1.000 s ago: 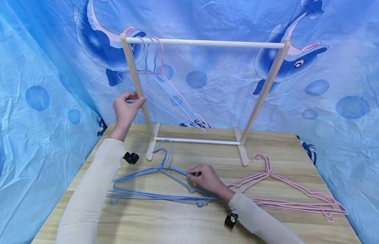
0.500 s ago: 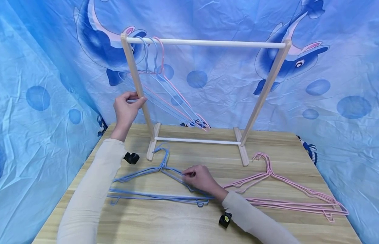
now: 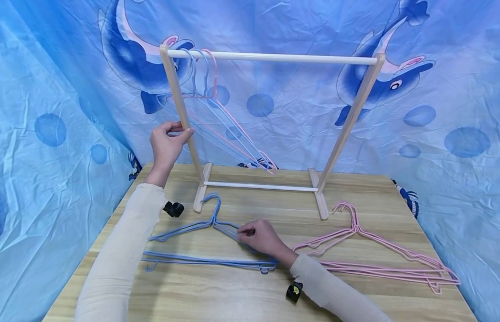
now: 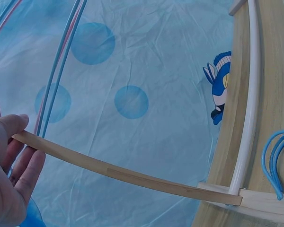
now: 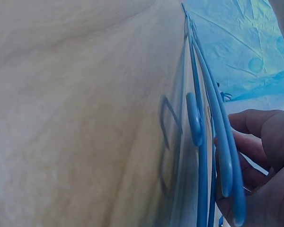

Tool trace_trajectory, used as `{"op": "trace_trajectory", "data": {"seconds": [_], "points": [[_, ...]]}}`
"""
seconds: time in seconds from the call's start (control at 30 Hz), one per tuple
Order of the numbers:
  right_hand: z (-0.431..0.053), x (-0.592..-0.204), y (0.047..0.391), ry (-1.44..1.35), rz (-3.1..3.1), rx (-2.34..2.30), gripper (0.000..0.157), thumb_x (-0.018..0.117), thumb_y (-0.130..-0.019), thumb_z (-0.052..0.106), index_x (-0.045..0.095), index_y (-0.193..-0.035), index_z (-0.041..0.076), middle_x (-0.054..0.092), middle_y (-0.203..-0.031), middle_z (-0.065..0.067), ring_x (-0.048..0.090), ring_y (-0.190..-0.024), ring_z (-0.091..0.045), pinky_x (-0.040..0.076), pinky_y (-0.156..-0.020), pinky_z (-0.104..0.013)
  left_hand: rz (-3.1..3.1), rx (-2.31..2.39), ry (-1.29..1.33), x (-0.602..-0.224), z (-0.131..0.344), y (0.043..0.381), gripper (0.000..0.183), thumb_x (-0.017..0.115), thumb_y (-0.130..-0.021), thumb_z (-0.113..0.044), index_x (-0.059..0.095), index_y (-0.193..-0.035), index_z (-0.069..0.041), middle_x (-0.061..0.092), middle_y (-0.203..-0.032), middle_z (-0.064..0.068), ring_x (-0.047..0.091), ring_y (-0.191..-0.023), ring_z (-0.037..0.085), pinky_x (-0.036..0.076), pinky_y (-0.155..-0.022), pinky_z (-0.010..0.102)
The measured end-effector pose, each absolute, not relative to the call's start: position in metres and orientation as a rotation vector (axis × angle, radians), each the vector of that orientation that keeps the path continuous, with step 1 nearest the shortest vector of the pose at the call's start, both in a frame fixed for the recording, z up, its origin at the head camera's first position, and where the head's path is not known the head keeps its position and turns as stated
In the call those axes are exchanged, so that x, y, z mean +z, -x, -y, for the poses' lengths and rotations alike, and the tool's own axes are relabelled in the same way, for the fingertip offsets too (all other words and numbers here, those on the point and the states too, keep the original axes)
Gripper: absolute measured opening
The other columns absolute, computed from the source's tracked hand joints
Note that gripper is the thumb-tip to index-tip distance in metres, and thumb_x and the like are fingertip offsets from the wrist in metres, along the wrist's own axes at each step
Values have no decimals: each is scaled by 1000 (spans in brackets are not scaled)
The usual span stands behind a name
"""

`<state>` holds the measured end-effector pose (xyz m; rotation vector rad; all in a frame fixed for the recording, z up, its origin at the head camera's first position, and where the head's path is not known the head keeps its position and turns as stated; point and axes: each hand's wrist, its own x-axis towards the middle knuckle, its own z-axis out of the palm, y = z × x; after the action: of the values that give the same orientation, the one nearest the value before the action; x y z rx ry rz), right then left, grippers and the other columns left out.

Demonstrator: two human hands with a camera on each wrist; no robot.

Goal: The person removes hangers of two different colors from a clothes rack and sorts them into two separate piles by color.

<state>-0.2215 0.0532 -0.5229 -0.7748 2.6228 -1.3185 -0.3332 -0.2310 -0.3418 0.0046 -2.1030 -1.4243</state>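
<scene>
My left hand (image 3: 165,142): fingers pinching the left upright (image 3: 176,89) of the rack (image 3: 274,57). My right hand (image 3: 261,235): fingers pinching the blue hangers (image 3: 214,218) at the right shoulder; how many, I cannot tell. Hangers: overlapped, on the bench (image 3: 225,297). Risks: nested wires snagging, dragging a second along; slack left hold, rack tipping if bumped.

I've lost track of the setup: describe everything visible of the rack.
The rack stands upright on the table: pale wooden posts and feet, a white top rod and white lower rod. Blue and pink hangers hang near the top rod's left end. The left hand holds the left post. Blue hooks overlap the left foot; contact is unclear.
</scene>
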Motion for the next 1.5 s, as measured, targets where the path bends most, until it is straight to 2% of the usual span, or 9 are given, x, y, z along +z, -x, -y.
{"op": "trace_trajectory", "data": {"seconds": [0.3, 0.6, 0.77, 1.13, 1.37, 1.5], "points": [[-64, -520, 223, 755, -2608, -1298, 17, 81, -87, 16, 82, -102, 7, 76, -82, 5, 65, -71, -1, 55, -67, -20, 2086, -1441, -2, -341, 230, 335, 32, 80, -91, -26, 75, -113, -4, 72, -106, 11, 69, -80, 1, 57, -73, 17], [-82, -497, 219, 757, -2560, -1424, 21, 75, -94, 21, 80, -110, 8, 77, -93, 2, 68, -79, -5, 57, -71, -23, 2091, -1442, -17, -341, 230, 333, 31, 80, -91, -25, 75, -113, -5, 71, -104, 7, 68, -80, 1, 57, -73, 18], [-89, -466, 210, 788, -2541, -1562, 22, 76, -94, 25, 80, -111, 12, 77, -95, 2, 70, -82, -9, 59, -73, -27, 2102, -1439, -14, -341, 230, 333, 34, 80, -91, -29, 75, -114, -5, 71, -104, 6, 69, -82, 3, 58, -74, 19], [-104, -376, 197, 880, -2660, -1583, 20, 78, -92, 23, 81, -111, 14, 76, -88, 5, 69, -73, -9, 60, -63, -29, 2101, -1433, -21, -341, 229, 335, 34, 80, -91, -29, 75, -114, -4, 71, -104, 8, 69, -82, 4, 58, -74, 19], [-111, -317, 213, 1015, -2782, -1639, 20, 78, -93, 19, 80, -110, 10, 75, -83, -1, 66, -68, -13, 55, -57, -26, 2095, -1436, -17, -339, 228, 334, 33, 80, -91, -28, 75, -114, -4, 71, -104, 9, 69, -80, 2, 57, -73, 17], [-110, -292, 233, 1012, -2890, -1597, 23, 77, -94, 25, 80, -113, 12, 76, -87, -1, 66, -72, -14, 52, -57, -28, 2095, -1439, -16, -340, 229, 334, 33, 79, -91, -27, 75, -114, -4, 71, -103, 7, 69, -81, 1, 58, -74, 18]]}}
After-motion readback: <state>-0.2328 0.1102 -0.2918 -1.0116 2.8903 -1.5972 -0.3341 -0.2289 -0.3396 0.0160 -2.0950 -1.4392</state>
